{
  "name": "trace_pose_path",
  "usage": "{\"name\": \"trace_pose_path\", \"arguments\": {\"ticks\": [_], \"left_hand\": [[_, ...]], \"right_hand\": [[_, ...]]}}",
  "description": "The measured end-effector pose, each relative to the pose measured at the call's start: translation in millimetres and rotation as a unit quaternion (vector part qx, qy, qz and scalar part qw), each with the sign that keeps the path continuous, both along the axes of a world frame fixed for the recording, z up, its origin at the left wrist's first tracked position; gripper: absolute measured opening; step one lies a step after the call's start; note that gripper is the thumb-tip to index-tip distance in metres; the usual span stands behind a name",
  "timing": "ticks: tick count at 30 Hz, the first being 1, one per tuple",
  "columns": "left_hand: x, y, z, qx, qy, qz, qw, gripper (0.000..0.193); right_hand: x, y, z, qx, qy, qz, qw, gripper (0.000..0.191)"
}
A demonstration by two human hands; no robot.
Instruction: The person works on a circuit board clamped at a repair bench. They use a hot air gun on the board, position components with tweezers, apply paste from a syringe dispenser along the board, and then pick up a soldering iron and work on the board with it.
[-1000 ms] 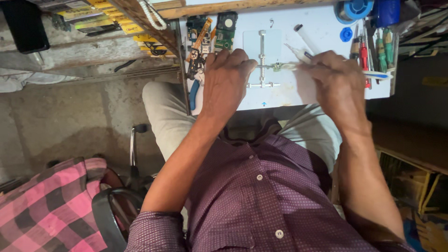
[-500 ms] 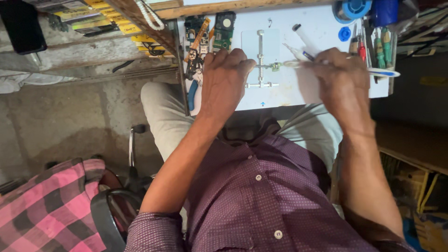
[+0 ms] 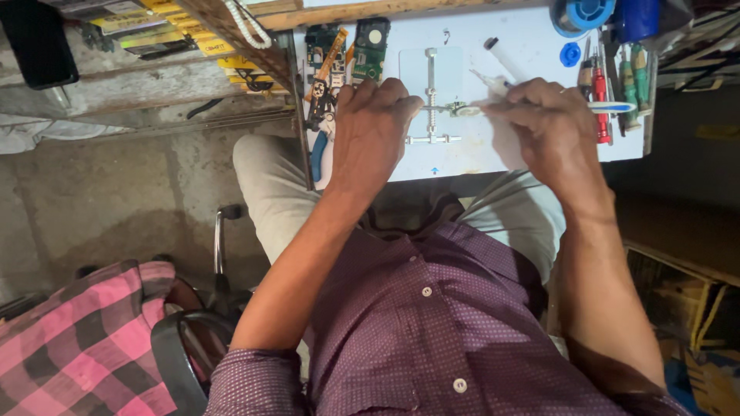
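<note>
Little has shifted since the earlier frames: both hands stay at the metal holder (image 3: 432, 104) on the white work table (image 3: 532, 38), and only the view has edged a bit. The left hand (image 3: 371, 127) lies palm down just left of the holder, fingers curled against its frame and pressing it still; whether it grips anything beneath I cannot tell. The right hand (image 3: 549, 123), just right of the holder, is closed on a thin tool (image 3: 493, 108) whose tip reaches a small part (image 3: 460, 109) clamped at the holder's middle. The part is seated in the clamp and the tool is at it, so the fine work on it looks to be in hand rather than finished. Green circuit boards (image 3: 370, 46) lie left of and above the holder, apparently untouched, and screwdrivers (image 3: 605, 81) wait well to its right. What is done on the part itself is too small to make out.
</note>
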State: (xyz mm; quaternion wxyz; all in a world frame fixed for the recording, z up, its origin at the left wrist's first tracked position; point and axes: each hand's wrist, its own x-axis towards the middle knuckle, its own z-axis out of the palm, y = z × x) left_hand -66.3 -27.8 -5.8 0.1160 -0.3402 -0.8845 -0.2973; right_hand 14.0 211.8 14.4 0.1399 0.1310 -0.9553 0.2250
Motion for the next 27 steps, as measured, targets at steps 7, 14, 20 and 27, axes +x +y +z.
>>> {"name": "trace_pose_path", "arguments": {"ticks": [7,14,20,27], "left_hand": [[-1.5,-0.1,0.1,0.002,-0.002,-0.005,1.0,0.014],[-0.7,-0.1,-2.3,0.005,0.001,-0.008,1.0,0.014],[-1.8,-1.0,-3.0,0.005,-0.002,-0.009,1.0,0.014],[-2.5,-1.4,-3.5,0.002,-0.003,-0.01,1.0,0.014]], "right_hand": [[0.8,-3.9,6.2,0.041,0.008,-0.012,0.999,0.025],[-0.9,-0.9,6.3,0.01,-0.004,0.009,1.0,0.035],[-0.5,-3.0,6.0,-0.006,-0.04,0.006,0.999,0.033],[-1.1,-0.8,7.1,0.041,-0.008,0.01,0.999,0.037]]}}
